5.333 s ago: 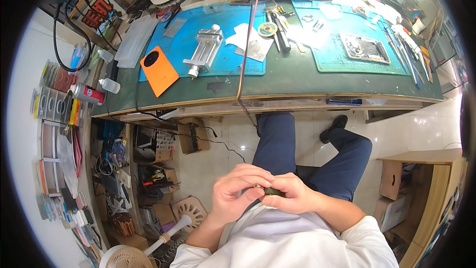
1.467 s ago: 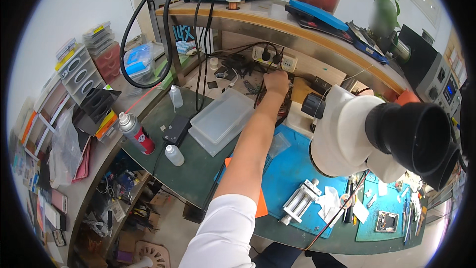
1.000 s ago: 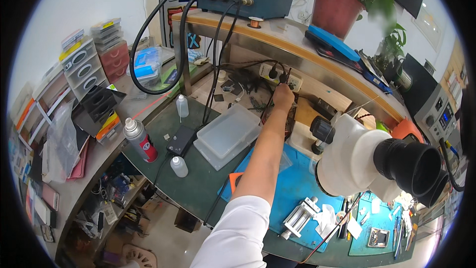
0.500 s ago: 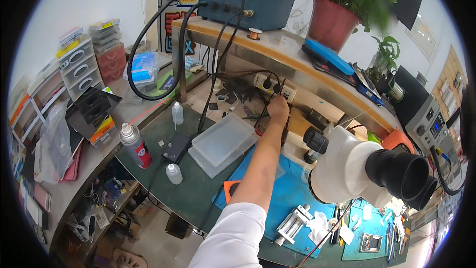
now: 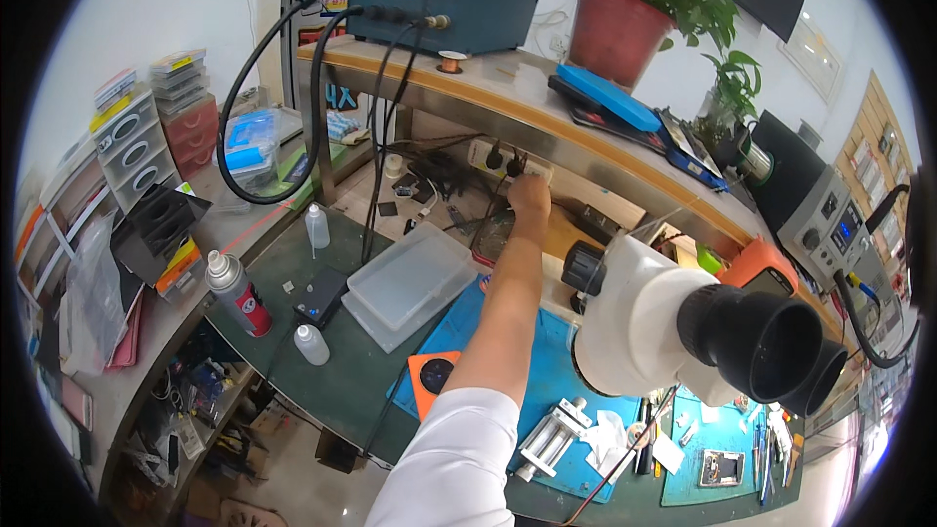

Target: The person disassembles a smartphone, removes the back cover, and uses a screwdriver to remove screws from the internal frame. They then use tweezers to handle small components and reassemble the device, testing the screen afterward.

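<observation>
At the upper middle of the frame, a hand (image 5: 530, 197) on one outstretched arm reaches a white power strip (image 5: 509, 162) under the wooden shelf (image 5: 547, 117), its fingers curled against a black plug (image 5: 514, 166); whether they grip it cannot be told, nor which hand it is. Only this one hand is in view. Two dark plugs sit in the strip, their cables tangling down.

Just left of the arm lie two clear flat plastic boxes (image 5: 410, 283), stacked on the green tabletop (image 5: 322, 371). Further left stand two small white squeeze bottles (image 5: 316, 226) and one spray can (image 5: 240, 293) with a red label.

At the right, a white microscope (image 5: 683, 332) with black eyepieces hides part of the blue mat (image 5: 556, 381).

At the far left, stacked drawer boxes with yellow labels (image 5: 132, 132) are too small to make out.
</observation>
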Motion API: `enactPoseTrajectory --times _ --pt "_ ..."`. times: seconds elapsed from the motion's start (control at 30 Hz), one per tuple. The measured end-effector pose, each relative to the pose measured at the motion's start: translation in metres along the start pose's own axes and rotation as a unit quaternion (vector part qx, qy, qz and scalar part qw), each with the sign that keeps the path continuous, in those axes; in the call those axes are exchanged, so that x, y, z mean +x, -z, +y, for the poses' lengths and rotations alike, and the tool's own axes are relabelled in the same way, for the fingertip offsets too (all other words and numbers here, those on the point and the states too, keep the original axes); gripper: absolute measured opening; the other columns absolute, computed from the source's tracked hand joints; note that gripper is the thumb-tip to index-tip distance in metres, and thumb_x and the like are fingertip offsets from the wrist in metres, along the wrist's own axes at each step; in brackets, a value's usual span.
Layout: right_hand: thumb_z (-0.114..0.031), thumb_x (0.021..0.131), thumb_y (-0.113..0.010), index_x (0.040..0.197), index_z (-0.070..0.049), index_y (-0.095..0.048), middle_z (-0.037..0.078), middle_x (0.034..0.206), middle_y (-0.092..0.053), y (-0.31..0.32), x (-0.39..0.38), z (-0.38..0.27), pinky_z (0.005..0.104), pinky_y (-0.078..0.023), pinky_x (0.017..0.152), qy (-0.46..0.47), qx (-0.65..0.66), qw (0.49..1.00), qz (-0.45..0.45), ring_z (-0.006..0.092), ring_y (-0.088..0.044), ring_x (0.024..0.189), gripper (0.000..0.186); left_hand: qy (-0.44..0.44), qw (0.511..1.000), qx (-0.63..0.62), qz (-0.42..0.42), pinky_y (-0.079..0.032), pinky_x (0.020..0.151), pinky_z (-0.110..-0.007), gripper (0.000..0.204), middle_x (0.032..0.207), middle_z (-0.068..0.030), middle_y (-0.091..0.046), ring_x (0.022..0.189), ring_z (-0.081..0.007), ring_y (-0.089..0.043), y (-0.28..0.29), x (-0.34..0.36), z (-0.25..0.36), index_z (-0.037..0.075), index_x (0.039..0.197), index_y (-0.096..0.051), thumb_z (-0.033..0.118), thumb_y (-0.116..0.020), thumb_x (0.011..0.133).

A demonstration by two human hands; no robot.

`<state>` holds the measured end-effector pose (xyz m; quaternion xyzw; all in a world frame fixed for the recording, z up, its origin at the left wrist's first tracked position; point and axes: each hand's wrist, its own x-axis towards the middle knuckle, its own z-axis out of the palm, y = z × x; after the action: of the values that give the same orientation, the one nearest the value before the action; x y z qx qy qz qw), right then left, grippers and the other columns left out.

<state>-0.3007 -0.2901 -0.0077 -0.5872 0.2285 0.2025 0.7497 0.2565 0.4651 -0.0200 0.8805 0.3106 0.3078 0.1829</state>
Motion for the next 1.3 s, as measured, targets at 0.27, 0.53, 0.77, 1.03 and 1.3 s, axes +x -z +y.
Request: enactPoseTrajectory --times 0.27,0.53,0.77,1.03,1.3 --pt "-0.032 0.104 -0.070 0.155 -0.016 -0.047 0.013 0.079 -0.065 0.030 0.010 -0.019 0.0401 -0.055 0.046 0.137 0.146 0.979 -0.032 0.0260 -0.065 0.058 0.059 -0.170 0.982 0.072 -0.045 -0.061 0.086 -0.048 0.025 0.115 -0.0152 -0.078 0.106 -0.0336 -0.076 0.024 -0.029 0.004 0.008 0.109 -0.081 0.024 -0.063 0.101" --pt "-0.005 0.101 -0.065 0.154 -0.003 -0.048 0.006 0.101 -0.070 0.011 0.018 -0.079 0.0268 -0.050 0.062 0.201 -0.202 0.957 0.054 0.0106 -0.060 0.070 0.056 -0.438 0.898 0.000 0.043 -0.053 0.098 -0.052 0.028 0.113 -0.0153 -0.073 0.111 -0.0386 -0.068 0.211 -0.170 -0.045 0.002 0.118 -0.072 0.016 -0.074 0.094" --pt "-0.010 0.100 -0.070 0.155 -0.007 -0.053 0.004 0.106 -0.073 0.064 0.041 -0.086 0.0289 -0.056 0.075 0.246 -0.287 0.926 -0.010 0.0118 -0.067 0.080 0.058 -0.384 0.918 -0.006 0.102 -0.049 0.094 -0.045 0.018 0.110 -0.0166 -0.070 0.105 -0.0365 -0.065 0.312 -0.425 -0.057 -0.002 0.118 -0.071 -0.001 -0.064 0.101" --pt "-0.019 0.099 -0.075 0.155 -0.009 -0.053 0.011 0.109 -0.075 0.120 0.079 -0.080 0.0373 -0.056 0.088 0.274 -0.339 0.898 -0.052 0.0278 -0.073 0.098 0.060 -0.363 0.885 -0.181 -0.229 -0.047 0.110 -0.043 0.062 0.139 -0.0189 -0.062 0.127 -0.0351 -0.061 0.221 -0.547 0.171 0.000 0.149 -0.054 0.007 -0.078 0.093" --pt "-0.019 0.100 -0.074 0.155 -0.009 -0.052 0.013 0.112 -0.075 0.151 0.113 -0.099 0.0393 -0.056 0.088 0.264 -0.342 0.899 -0.075 0.0318 -0.073 0.099 0.060 -0.389 0.834 -0.117 -0.373 -0.036 0.123 -0.048 0.116 0.156 -0.0242 -0.049 0.145 -0.0413 -0.047 0.153 -0.519 0.243 0.002 0.166 -0.032 0.024 -0.098 0.073"
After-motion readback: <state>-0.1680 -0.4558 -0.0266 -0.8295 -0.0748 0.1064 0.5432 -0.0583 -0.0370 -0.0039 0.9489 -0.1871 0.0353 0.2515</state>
